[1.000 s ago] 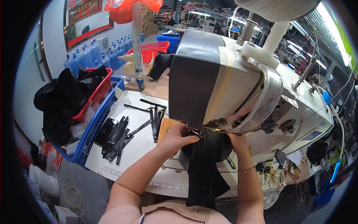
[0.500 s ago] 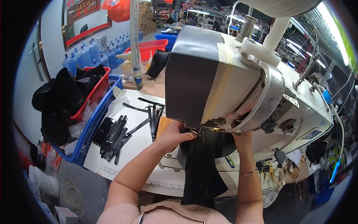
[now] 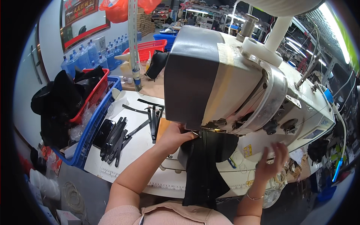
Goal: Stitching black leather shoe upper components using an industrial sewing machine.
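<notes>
A black material piece [image 3: 202,168], perhaps leather or fabric, lies under the head of a sewing machine [image 3: 213,82] and hangs over the table's front edge. My left hand [image 3: 175,137] is at the machine's needle area, its thumb pressed on the left side of the black piece. Its other fingers are partly hidden by the machine head. My right hand [image 3: 272,161] is raised off the work, to the right of the black piece, with fingers apart and nothing in them. It is slightly smeared by motion.
Several black strips [image 3: 115,140] lie on the white sewing table [image 3: 138,161], near a dark phone [image 3: 104,133]. Left of them stands a blue basket [image 3: 84,144], with a red basket [image 3: 90,97] and black pieces. Small tools and a tape roll [image 3: 279,176] lie at right.
My right hand has let go of the black piece and moved right, its fingers spreading. My left hand stays on the piece by the needle area.
</notes>
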Available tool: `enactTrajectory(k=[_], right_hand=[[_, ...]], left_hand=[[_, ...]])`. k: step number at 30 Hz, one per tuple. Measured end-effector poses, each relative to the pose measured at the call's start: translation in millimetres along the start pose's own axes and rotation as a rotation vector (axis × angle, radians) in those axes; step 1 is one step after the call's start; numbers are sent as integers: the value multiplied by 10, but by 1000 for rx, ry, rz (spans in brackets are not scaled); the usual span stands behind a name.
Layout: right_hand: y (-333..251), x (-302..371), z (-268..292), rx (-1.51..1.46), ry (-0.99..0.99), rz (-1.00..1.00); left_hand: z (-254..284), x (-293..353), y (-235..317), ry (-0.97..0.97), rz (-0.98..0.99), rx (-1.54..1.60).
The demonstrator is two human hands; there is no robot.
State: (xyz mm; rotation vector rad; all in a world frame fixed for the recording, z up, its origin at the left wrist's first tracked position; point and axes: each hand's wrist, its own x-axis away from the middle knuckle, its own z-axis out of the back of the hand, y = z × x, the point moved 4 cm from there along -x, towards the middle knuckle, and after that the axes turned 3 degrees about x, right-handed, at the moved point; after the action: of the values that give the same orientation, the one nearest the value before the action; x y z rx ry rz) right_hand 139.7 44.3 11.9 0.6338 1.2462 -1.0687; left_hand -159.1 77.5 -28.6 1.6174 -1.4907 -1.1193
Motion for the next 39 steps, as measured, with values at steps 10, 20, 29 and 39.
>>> enactTrajectory(k=[10, 20, 29, 39], right_hand=[[699, 484, -15, 207, 87, -58], [243, 875, -58, 89, -21, 128], [312, 1249, -874, -161, -845, -111], [551, 1150, -599, -21, -592, -322]], left_hand=[[54, -80, -106, 12, 38, -49], [37, -9, -92, -16, 99, -60], [99, -29, -37, -35, 182, -117], [407, 537, 44, -363, 521, -296]])
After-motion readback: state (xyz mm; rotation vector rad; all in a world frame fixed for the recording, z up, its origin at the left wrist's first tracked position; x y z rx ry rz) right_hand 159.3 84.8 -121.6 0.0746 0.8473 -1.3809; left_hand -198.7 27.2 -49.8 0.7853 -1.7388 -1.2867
